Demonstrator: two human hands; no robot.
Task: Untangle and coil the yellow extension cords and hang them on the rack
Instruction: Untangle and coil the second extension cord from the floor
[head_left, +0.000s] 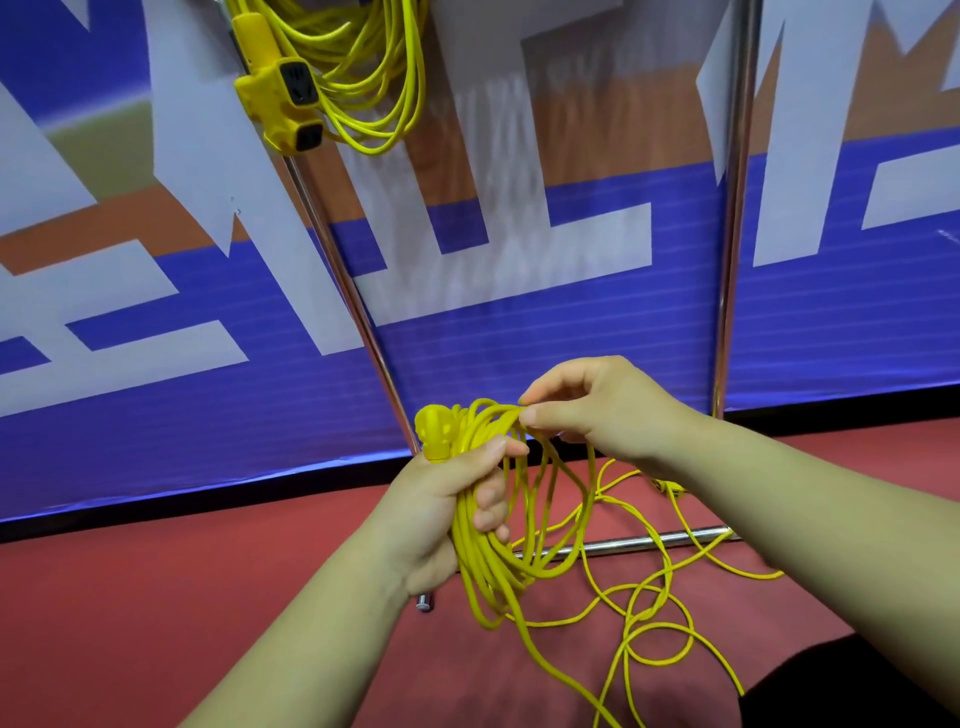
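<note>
Midway through coiling: left hand (447, 499) gripping yellow cord coil (485, 564), right hand (597, 410) pinching top loop (496, 414); next, likely gathering loose floor cord (655, 623).

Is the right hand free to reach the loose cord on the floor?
Probably not yet: the right hand pinches the top of the coil that the left hand grips. Otherwise nothing lies over the loose cord.

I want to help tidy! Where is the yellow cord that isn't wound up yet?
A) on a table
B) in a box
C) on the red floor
C: the loose cord lies in loops on the red floor, below the coil that the left hand grips.
</note>
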